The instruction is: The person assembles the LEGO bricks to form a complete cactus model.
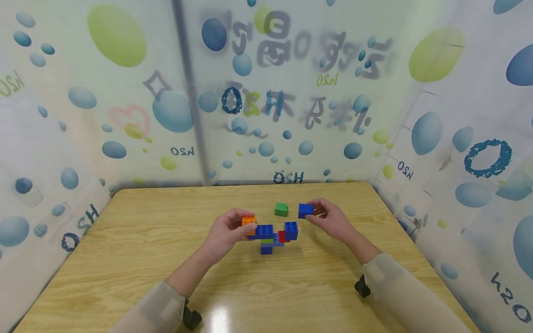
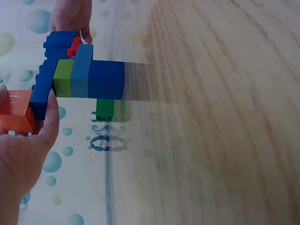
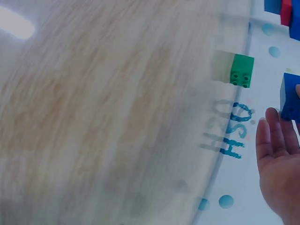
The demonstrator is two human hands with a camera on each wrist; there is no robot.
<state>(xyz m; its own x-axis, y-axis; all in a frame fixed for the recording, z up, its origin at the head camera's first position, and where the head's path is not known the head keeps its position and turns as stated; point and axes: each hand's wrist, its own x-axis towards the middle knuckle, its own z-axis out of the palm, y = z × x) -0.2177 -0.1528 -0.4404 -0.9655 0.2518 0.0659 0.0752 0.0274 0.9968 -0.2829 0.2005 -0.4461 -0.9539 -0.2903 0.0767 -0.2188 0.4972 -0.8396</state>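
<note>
My left hand (image 1: 222,236) grips the left end of a joined toy-brick build, its fingers and thumb around the orange brick (image 1: 248,219). A long blue brick (image 1: 265,230) runs right from there. Under it come a lime brick (image 2: 63,78), a lighter blue brick (image 2: 81,70) and a lower blue brick (image 2: 107,79). On the right side sit a red brick (image 1: 281,237) and a studded blue brick (image 1: 291,231). My right hand (image 1: 331,220) pinches a separate blue brick (image 1: 305,211), behind and right of the build and apart from it.
A loose green brick (image 1: 281,209) lies on the wooden table (image 1: 166,259), behind the build and left of my right hand. Patterned curtains (image 1: 266,148) hang at the table's back and sides. Dark wrist devices (image 1: 192,319) sit at both sleeves.
</note>
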